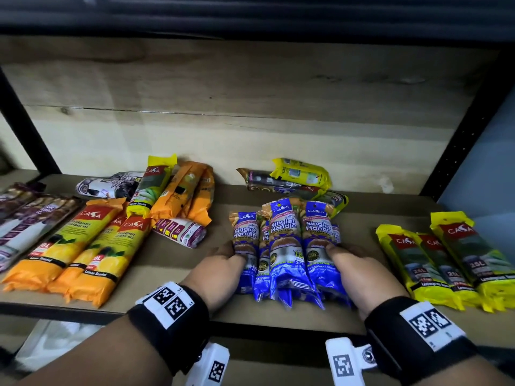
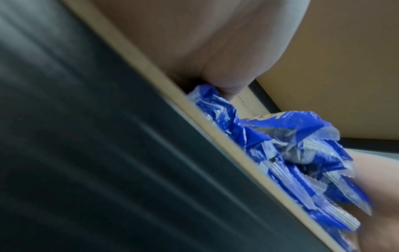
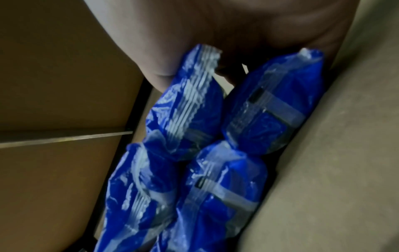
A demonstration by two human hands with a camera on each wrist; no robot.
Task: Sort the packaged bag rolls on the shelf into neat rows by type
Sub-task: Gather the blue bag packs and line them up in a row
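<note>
The left hand (image 1: pixel 223 270) and right hand (image 1: pixel 359 270) clamp a bundle of blue packs (image 1: pixel 287 246) from either side on the shelf (image 1: pixel 172 263). The blue row is apparently being squared; next, the loose packs (image 1: pixel 289 179) at the far wall need sorting.

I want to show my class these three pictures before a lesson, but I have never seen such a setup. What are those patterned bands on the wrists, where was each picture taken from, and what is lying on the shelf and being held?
No machine here: a person works with bare hands. The black wristbands with patterned squares carry small cameras. The big picture comes from a camera on the head, looking down at a wooden shelf. The other two come from the wrists, looking along the hand, hence the blurry close views.

On the shelf lie packaged bag rolls: orange packs at the left, yellow packs at the right, a mixed heap behind. In the middle, the left hand and right hand squeeze a bundle of blue packs from both sides, thumbs on top. The right wrist view shows those blue packs from their crimped ends.
</note>
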